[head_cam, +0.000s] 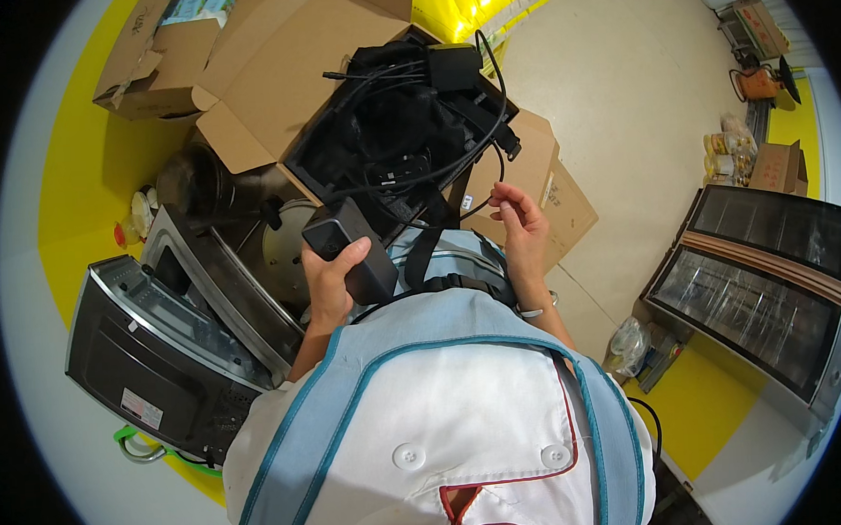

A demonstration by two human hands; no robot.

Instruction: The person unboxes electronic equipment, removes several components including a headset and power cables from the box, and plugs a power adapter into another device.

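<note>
My left hand [333, 277] grips a black box-shaped device [353, 248], with the thumb lying across its top. It is held just in front of my waist, at the near edge of an open cardboard box [301, 180]. Inside that box lies a bundle of black straps and fabric [393, 123]. A black cable [503, 90] loops out over the box's right side. My right hand [521, 219] is raised beside this cable, fingers slightly curled. The cable passes at the fingertips; whether they pinch it is unclear. A black strap with a buckle [456, 282] crosses my waist.
Left of me stand a dark appliance [171, 351], a metal frame [218, 292] and a dark pot [195, 177]. Another carton [152, 70] is at the upper left. Flattened cardboard [566, 207] lies on the floor [618, 113]. A glass-doored cabinet [746, 311] stands on the right.
</note>
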